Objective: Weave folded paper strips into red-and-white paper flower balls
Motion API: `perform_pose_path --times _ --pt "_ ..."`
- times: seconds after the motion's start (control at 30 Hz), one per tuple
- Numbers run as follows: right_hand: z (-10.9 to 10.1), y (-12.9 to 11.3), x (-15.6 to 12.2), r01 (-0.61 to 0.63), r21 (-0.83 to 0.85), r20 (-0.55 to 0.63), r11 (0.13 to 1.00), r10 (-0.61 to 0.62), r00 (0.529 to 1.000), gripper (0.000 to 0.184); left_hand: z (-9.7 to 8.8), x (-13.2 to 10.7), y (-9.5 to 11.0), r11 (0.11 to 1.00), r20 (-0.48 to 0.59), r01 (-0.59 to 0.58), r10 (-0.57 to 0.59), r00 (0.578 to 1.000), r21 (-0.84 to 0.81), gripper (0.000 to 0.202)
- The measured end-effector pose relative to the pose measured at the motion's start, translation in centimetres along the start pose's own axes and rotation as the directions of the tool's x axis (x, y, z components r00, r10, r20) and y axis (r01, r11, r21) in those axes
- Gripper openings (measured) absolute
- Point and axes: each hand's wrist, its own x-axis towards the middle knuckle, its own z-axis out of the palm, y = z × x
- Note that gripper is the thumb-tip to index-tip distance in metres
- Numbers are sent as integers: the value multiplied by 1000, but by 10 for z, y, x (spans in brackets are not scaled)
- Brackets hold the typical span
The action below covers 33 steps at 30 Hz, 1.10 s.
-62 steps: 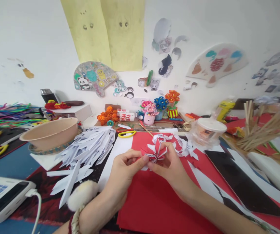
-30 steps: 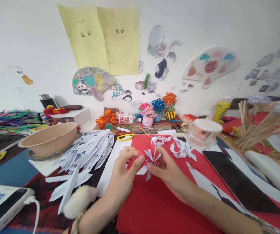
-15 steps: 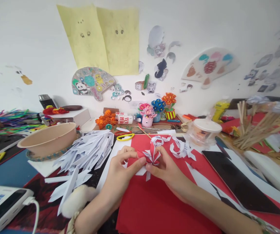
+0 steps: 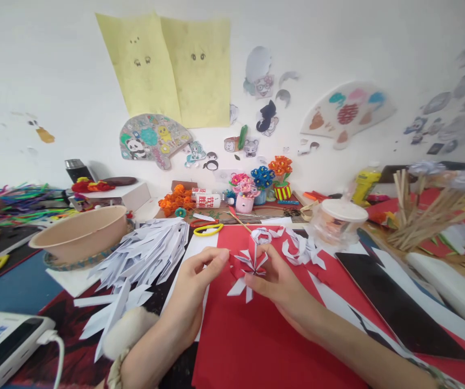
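Note:
My right hand [image 4: 275,275] pinches a folded paper flower [image 4: 253,262] between thumb and fingers, above red paper sheets [image 4: 248,340]. White pointed strips and some red parts fan out from the flower's centre, and two white tabs hang below it. Just left of it is my left hand [image 4: 200,281], thumb and forefinger pressed together. Whatever lies in that pinch, if anything, is hidden. Curled white paper pieces [image 4: 301,248] rest behind my right hand. A pile of folded white paper strips [image 4: 147,251] lies to the left of my left hand.
Yellow-handled scissors [image 4: 208,229] lie behind my left hand. A beige basin [image 4: 82,232] and a white device with a cable [image 4: 9,346] are at left. On the right are a dark flat panel [image 4: 403,308], a lidded tub [image 4: 340,216] and wooden sticks [image 4: 423,210].
My left hand has drawn back a little to the left, off the paper flower, and its thumb has lifted. My right hand still holds the flower in nearly the same place.

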Motion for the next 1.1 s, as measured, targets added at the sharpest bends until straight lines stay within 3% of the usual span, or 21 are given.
perform_pose_path --times 0.3,0.47,0.73,0.83,0.93,1.0,1.1 --pt "-5 -4 1 12 25 79 1000 -14 997 58 -3 -1 3 961 24 -74 70 997 268 28" --pt "-8 -3 0 14 32 117 999 -17 993 60 0 -3 3 941 70 -164 150 986 298 28" --pt "-9 -3 1 46 -54 180 997 -36 983 52 -1 -4 -3 919 40 -204 203 978 336 31" --pt "-10 -1 2 97 -107 152 990 -80 985 49 -5 -2 -1 853 28 -273 291 956 445 22" --pt "-11 4 4 195 -226 79 955 -181 980 46 -8 0 4 728 15 -389 463 886 564 13" --pt "-12 8 5 236 -346 33 908 -240 970 45 -8 0 5 645 67 -447 524 849 620 12" --pt "-11 10 4 264 -486 3 833 -300 954 44 -7 -1 3 542 155 -486 544 825 685 14"
